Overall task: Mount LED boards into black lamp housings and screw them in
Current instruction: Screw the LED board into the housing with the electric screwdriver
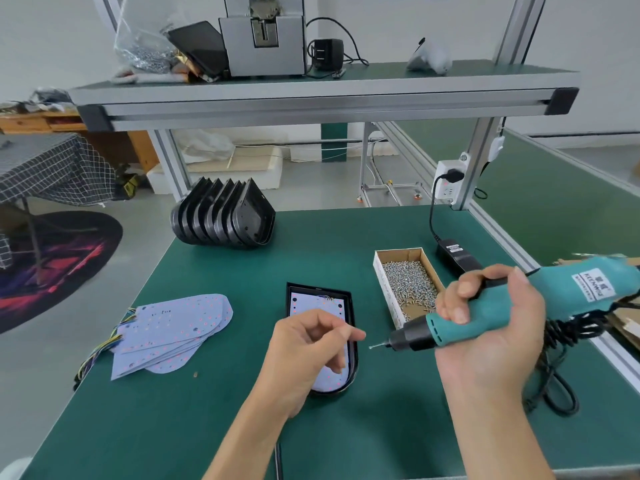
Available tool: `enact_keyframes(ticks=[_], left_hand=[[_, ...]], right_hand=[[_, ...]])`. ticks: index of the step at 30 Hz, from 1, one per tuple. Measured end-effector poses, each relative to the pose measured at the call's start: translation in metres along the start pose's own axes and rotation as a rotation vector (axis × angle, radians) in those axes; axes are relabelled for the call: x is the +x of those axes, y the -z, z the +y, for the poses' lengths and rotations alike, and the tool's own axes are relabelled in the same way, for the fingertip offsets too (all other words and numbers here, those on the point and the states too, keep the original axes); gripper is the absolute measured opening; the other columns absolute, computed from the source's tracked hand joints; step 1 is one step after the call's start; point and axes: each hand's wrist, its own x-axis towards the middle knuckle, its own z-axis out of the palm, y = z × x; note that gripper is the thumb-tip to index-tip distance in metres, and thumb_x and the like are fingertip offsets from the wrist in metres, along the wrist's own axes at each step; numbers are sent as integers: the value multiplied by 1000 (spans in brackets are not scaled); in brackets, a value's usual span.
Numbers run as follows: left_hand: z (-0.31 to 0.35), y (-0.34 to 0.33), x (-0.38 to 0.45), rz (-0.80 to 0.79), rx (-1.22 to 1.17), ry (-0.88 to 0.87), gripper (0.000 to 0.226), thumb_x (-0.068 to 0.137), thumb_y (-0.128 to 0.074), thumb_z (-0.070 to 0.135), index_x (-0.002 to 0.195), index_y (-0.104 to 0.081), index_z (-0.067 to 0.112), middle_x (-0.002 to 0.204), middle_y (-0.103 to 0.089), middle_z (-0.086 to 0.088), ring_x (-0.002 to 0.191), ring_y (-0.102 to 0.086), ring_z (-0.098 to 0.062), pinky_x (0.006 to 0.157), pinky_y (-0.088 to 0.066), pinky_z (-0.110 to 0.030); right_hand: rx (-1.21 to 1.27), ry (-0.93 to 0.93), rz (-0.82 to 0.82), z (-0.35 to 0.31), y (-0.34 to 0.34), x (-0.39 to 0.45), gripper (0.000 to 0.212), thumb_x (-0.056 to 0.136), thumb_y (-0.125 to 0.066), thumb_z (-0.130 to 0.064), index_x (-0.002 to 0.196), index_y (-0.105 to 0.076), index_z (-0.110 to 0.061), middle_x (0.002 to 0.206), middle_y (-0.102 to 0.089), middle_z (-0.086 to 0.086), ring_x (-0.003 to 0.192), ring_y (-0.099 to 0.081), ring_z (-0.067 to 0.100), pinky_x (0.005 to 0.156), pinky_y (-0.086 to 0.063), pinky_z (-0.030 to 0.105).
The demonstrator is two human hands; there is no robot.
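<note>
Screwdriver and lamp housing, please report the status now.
Right hand grips screwdriver, screw on its tip. Left hand hovers over housing, fingers loosely curled. LED board seated inside. Nothing in the way.

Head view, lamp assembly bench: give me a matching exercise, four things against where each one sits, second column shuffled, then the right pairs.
Things:
1. electric screwdriver
2. cardboard box of screws
3. stack of empty black housings
4. pile of spare LED boards

Places:
A. far left part of the green mat, stood on edge
B. near left part of the mat, wires trailing off the edge
C. gripped in the right hand, tip pointing left
D. right of the housing being worked on, beside the black power adapter

Pairs: 1-C, 2-D, 3-A, 4-B
</note>
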Motion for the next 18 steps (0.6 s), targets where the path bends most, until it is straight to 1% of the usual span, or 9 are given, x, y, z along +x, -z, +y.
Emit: enact_keyframes(ticks=[3,6,9,11,14,18], left_hand=[[0,7,-12,-24,-112,26,7,78,-74,18,72,-72,18,86,-75,-21,51,-52,-20,54,-47,-25],[-1,9,-17,-63,-212,37,14,77,-70,24,72,-65,12,75,-66,-18,52,-49,-22,53,-44,-24],[0,7,-21,-60,-234,30,19,81,-66,30,68,-61,16,70,-62,-13,50,-46,-21,51,-42,-24],[-2,7,-23,-66,-206,10,24,86,-66,33,70,-63,15,74,-67,-15,50,-48,-22,51,-43,-26],[-6,8,-26,-62,-233,-17,29,91,-68,35,74,-66,12,84,-72,-21,51,-52,-23,53,-46,-27],[-7,8,-28,-17,-318,-28,16,83,-76,30,76,-73,16,89,-73,-23,53,-53,-18,56,-48,-25]], right_hand=[[66,-36,-31,3,-14,-2,26,99,-47,-31,79,-60,-22,68,-54,-2,48,-39,14,53,-37,26],[96,-51,-41,7,-25,-3,24,99,-49,-32,81,-58,-20,68,-53,-1,48,-38,14,53,-38,26],[108,-54,-48,11,-32,-5,24,100,-48,-32,81,-57,-20,67,-53,-1,47,-40,13,53,-38,26],[107,-62,-48,13,-35,-6,25,100,-48,-31,80,-57,-20,67,-53,-1,47,-40,13,53,-38,26],[112,-70,-35,15,-36,-7,24,100,-48,-32,81,-56,-19,67,-53,-1,47,-39,13,53,-38,26],[113,-74,-18,16,-37,-7,23,99,-49,-32,82,-56,-18,67,-52,-1,48,-38,14,54,-37,26]])
